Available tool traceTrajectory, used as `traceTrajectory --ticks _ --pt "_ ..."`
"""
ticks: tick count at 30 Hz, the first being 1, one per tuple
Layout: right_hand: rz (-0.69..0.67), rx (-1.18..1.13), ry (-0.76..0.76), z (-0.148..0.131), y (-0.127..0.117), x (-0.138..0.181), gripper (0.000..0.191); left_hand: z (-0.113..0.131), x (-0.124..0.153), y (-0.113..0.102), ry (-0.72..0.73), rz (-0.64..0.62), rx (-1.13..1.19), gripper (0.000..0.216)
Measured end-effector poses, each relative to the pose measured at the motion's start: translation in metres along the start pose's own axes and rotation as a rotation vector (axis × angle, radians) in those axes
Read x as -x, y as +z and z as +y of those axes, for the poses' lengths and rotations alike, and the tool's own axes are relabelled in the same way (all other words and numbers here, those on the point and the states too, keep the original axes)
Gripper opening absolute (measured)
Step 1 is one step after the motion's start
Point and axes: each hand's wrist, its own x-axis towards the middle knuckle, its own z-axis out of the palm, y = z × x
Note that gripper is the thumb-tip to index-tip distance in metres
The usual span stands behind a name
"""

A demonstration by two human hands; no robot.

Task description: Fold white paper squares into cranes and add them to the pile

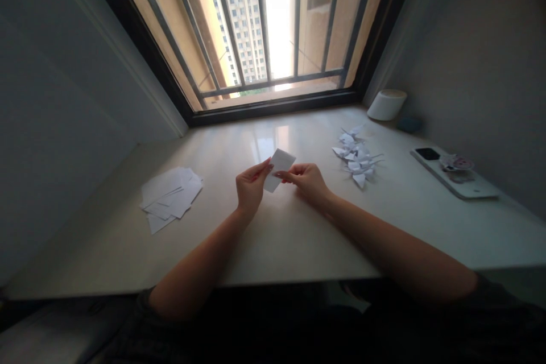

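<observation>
A small paper slip (pixel 279 168) is pinched between the fingertips of the left hand (pixel 251 185) and the right hand (pixel 307 180), just above the middle of the counter (pixel 277 250). With so light a pinch, it could be creased askew or dropped. One slip is held. Near the left edge one heap of loose sheets (pixel 170 198) is spread, too overlapped to be counted. Near the right edge lie one cluster of folded paper figures (pixel 356 159), likewise uncountable, and one phone (pixel 452 179).
</observation>
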Motion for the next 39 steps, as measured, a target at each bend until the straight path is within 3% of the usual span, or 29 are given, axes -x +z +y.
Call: traceTrajectory --ticks 6,18,25,33,39 --pt "-0.07 0.09 -0.077 0.002 -0.001 -0.002 0.034 0.0 -0.002 -0.001 0.003 0.031 -0.005 0.032" --pt "-0.057 0.323 -0.117 -0.001 -0.006 -0.003 0.037 -0.001 0.0 -0.004 0.052 0.017 -0.138 0.029" --pt "-0.068 0.249 -0.087 0.007 -0.007 -0.005 0.036 0.002 -0.001 -0.005 0.036 -0.042 -0.198 0.033" --pt "0.026 0.027 -0.045 0.008 -0.007 -0.008 0.041 0.005 -0.004 0.0 -0.139 -0.127 0.035 0.074" --pt "0.108 -0.223 0.037 0.002 -0.004 -0.005 0.038 0.0 -0.002 0.0 -0.223 -0.255 -0.044 0.041"
